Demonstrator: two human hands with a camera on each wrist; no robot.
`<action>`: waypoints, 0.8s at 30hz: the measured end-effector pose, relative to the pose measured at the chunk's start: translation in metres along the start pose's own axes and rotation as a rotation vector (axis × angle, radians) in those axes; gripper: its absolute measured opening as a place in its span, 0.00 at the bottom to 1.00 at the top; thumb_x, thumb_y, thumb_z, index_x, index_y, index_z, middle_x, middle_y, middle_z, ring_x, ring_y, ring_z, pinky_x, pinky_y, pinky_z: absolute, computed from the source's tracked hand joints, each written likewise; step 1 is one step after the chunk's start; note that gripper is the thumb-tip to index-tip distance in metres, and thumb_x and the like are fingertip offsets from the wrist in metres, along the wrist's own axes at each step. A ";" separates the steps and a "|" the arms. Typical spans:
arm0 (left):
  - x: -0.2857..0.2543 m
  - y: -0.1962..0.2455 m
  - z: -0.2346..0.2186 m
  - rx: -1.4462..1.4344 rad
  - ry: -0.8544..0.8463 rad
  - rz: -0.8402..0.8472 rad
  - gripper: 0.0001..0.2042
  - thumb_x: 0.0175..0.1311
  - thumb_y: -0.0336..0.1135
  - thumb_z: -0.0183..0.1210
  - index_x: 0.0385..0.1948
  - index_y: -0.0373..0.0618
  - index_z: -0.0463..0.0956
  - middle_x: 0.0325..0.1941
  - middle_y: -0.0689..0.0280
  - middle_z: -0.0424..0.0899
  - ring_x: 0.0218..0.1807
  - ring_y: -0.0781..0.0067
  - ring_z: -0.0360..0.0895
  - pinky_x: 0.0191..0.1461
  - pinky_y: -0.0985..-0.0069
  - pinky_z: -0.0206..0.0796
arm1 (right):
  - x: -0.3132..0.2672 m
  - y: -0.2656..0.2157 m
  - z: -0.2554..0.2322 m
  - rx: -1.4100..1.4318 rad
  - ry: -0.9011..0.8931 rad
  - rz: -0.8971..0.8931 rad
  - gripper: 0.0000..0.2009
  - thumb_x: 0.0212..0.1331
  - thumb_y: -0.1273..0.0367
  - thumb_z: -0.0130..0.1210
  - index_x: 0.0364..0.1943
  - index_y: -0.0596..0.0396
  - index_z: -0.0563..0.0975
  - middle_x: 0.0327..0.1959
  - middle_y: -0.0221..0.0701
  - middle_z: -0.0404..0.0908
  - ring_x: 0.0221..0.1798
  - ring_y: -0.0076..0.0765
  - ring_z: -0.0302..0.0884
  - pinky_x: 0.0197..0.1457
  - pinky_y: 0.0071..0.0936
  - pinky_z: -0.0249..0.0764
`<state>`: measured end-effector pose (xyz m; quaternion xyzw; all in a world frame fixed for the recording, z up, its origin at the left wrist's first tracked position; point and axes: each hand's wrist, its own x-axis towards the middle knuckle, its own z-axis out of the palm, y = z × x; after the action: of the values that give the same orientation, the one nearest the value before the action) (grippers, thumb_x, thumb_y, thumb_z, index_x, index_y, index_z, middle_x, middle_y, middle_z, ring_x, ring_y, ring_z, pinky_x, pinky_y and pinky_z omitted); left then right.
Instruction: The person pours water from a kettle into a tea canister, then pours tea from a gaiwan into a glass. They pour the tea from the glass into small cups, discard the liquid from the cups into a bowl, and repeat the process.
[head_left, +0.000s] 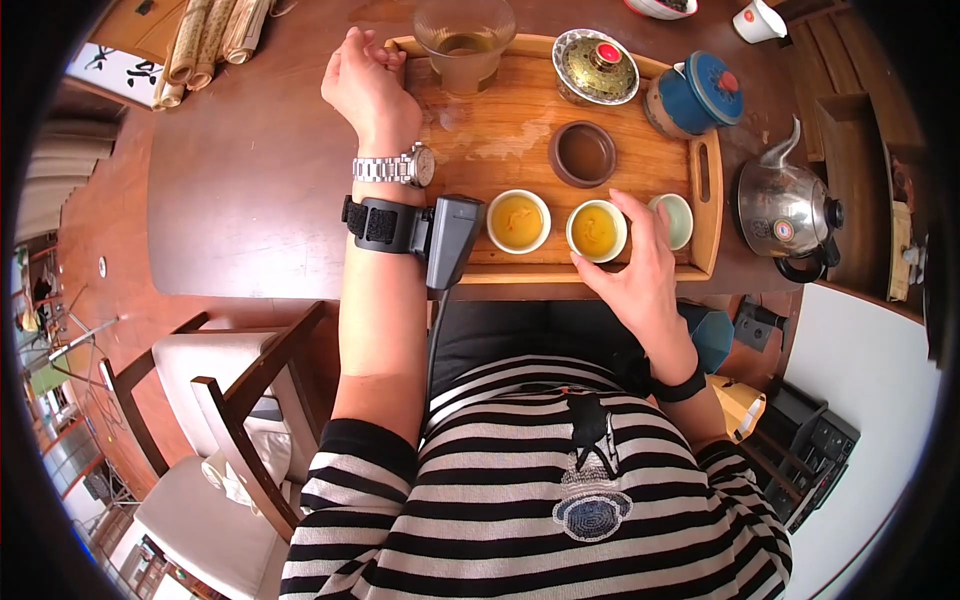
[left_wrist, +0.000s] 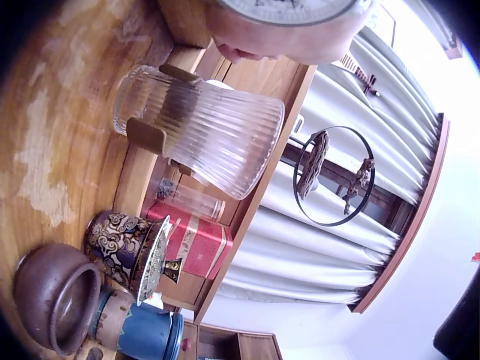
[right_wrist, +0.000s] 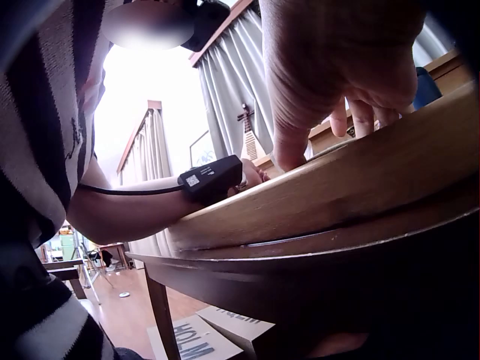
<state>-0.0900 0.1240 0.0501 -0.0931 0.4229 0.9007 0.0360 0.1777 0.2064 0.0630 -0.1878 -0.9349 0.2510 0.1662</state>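
In the head view, the left arm [head_left: 383,320] stretches forward past the near edge of the wooden tray [head_left: 480,150], its hand [head_left: 370,88] loosely bent near the ribbed glass vessel [head_left: 465,45]. The right hand [head_left: 643,275] angles inward, thumb and finger clamped round the middle teacup [head_left: 597,231], between the left teacup [head_left: 518,221] and the pale green cup [head_left: 672,221], at the tray's near side. A steel kettle [head_left: 785,205] stands rightward on the table [head_left: 250,200].

In the left wrist view, the brown bowl [left_wrist: 56,296] sits by the patterned lidded bowl [left_wrist: 124,247]; pale curtains [left_wrist: 300,255] hang beyond.

In the right wrist view, the right hand arches down behind the tray's edge, its fingertips partly hidden.
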 end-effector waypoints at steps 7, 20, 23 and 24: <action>-0.003 0.002 0.002 -0.032 0.020 -0.002 0.07 0.58 0.29 0.51 0.24 0.34 0.69 0.15 0.67 0.65 0.20 0.75 0.62 0.29 0.77 0.61 | 0.018 -0.001 -0.018 0.116 0.031 0.124 0.30 0.36 0.71 0.64 0.50 0.55 0.65 0.43 0.41 0.72 0.47 0.47 0.71 0.57 0.42 0.61; -0.006 0.002 0.004 -0.028 0.014 0.007 0.07 0.57 0.29 0.51 0.24 0.34 0.69 0.15 0.68 0.65 0.19 0.76 0.62 0.28 0.79 0.60 | 0.060 0.003 -0.034 -0.134 0.064 0.004 0.30 0.38 0.73 0.62 0.52 0.55 0.65 0.45 0.38 0.72 0.48 0.38 0.72 0.51 0.32 0.67; -0.003 0.001 0.002 -0.034 0.011 -0.005 0.07 0.58 0.30 0.51 0.25 0.35 0.69 0.15 0.68 0.64 0.20 0.76 0.62 0.28 0.78 0.61 | 0.066 -0.001 -0.035 -0.268 0.044 -0.086 0.30 0.37 0.73 0.61 0.51 0.54 0.65 0.44 0.39 0.72 0.49 0.42 0.69 0.55 0.36 0.62; -0.002 0.000 0.001 -0.041 0.010 -0.014 0.07 0.58 0.30 0.51 0.25 0.35 0.69 0.15 0.68 0.64 0.20 0.76 0.62 0.29 0.78 0.61 | 0.068 -0.002 -0.035 -0.306 0.030 -0.122 0.30 0.36 0.74 0.61 0.51 0.54 0.66 0.45 0.38 0.71 0.48 0.43 0.68 0.56 0.36 0.60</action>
<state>-0.0878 0.1248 0.0516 -0.1012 0.4038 0.9084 0.0385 0.1321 0.2485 0.1072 -0.1577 -0.9693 0.0921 0.1646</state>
